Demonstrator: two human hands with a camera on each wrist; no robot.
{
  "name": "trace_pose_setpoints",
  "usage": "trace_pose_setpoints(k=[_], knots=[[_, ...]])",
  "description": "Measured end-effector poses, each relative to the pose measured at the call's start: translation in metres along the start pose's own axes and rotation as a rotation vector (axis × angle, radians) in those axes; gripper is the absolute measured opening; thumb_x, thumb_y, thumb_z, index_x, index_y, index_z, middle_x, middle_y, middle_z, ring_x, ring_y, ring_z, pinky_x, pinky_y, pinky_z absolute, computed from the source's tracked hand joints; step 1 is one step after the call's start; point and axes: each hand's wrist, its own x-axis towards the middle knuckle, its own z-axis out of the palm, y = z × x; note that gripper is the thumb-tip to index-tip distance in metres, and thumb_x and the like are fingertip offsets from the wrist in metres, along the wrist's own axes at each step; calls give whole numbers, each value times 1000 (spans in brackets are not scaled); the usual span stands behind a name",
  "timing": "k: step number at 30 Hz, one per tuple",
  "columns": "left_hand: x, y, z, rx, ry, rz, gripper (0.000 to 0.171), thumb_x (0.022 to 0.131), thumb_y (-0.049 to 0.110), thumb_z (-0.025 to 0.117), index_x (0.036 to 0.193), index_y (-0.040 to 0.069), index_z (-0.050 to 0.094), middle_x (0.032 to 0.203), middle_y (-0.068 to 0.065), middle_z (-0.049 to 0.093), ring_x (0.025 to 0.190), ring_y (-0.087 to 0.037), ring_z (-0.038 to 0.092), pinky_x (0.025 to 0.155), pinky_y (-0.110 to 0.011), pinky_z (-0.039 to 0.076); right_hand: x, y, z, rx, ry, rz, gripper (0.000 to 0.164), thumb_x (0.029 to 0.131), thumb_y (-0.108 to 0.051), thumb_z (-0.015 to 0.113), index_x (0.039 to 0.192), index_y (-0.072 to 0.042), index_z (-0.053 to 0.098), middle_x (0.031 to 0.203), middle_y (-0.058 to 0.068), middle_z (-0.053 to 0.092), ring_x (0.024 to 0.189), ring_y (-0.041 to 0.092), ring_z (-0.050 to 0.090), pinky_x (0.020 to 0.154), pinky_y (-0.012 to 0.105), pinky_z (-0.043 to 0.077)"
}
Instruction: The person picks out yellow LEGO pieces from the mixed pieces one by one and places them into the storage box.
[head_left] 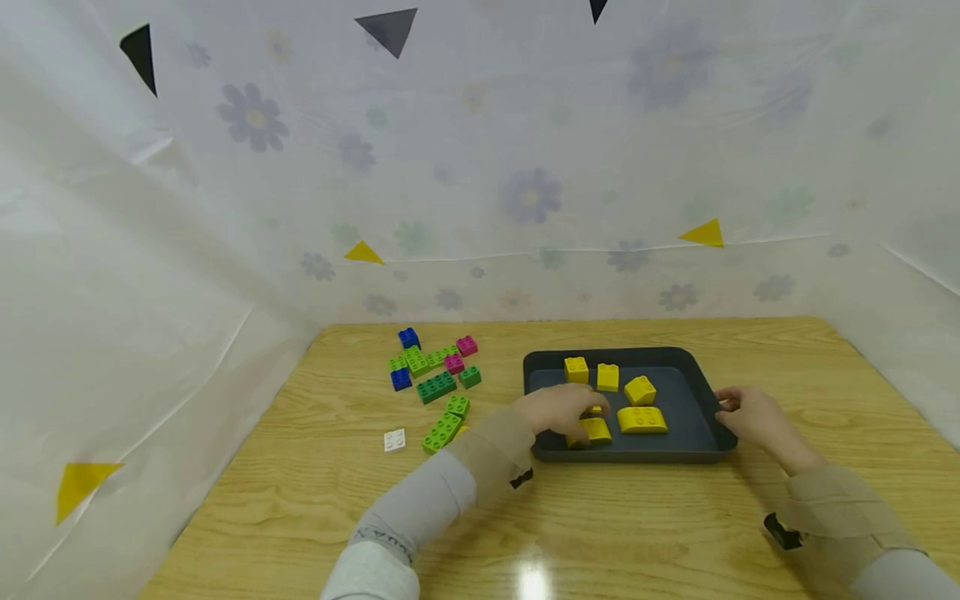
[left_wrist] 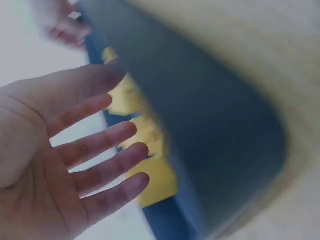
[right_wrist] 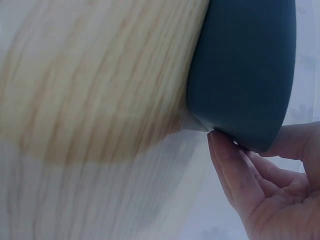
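Note:
A dark grey tray (head_left: 630, 457) holds several yellow toy building bricks. Two of them, a square brick (head_left: 576, 370) and another brick (head_left: 607, 377), lie along its far side, with a slanted brick (head_left: 640, 390) and a long rounded brick (head_left: 642, 419) nearer its middle. My left hand (head_left: 562, 406) hovers over the tray's left part, partly hiding the bricks beneath. In the left wrist view its fingers (left_wrist: 107, 165) are spread, with nothing between them. At the tray's right wall, my right hand (right_wrist: 265, 185) pinches the edge between thumb and fingers.
Left of the tray lie loose bricks: lime green (head_left: 442, 432), dark green (head_left: 437, 387), blue (head_left: 401, 378) and pink (head_left: 467, 345). A white brick (head_left: 394, 440) sits nearest the table's left edge. A flower-patterned curtain (head_left: 480, 192) hangs behind the wooden table (head_left: 600, 533).

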Motion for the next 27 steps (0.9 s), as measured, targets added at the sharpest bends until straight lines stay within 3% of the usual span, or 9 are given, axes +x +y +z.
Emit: trace_pose_setpoints(k=[3,9,14,20,27], knots=[[-6,-7,-13,-63,88,14,59,83,26,68,136,23,43,140,4,40,124,-13,42,94,-25,41,0,1,0,8,-1,-7,39,85,-1,54,114,23,45,98,37,53,88,46,53,63,41,50],[-27,-16,-38,-118,375,60,65,86,29,64,142,20,33,146,-5,30,131,-23,33,103,-36,35,-1,0,0,12,-5,-6,40,85,-1,54,116,23,44,100,37,53,89,47,53,63,40,50],[-39,-29,-46,-112,525,58,68,86,29,63,144,18,29,150,-8,20,136,-26,22,108,-42,26,-1,-1,0,9,-3,-4,40,84,-2,54,115,22,45,99,36,54,88,46,53,63,41,50],[-54,-45,-43,-72,616,-1,74,85,33,63,146,21,23,153,-5,8,138,-29,15,111,-46,15,-1,-1,-1,1,-3,5,40,85,-2,54,115,22,45,98,35,54,87,46,53,63,40,49],[-70,-58,-31,-18,653,-62,78,84,39,64,146,23,21,153,-6,9,136,-30,20,109,-49,18,-1,0,1,3,7,-14,39,84,-1,54,113,23,45,97,36,54,87,46,54,63,41,49]])
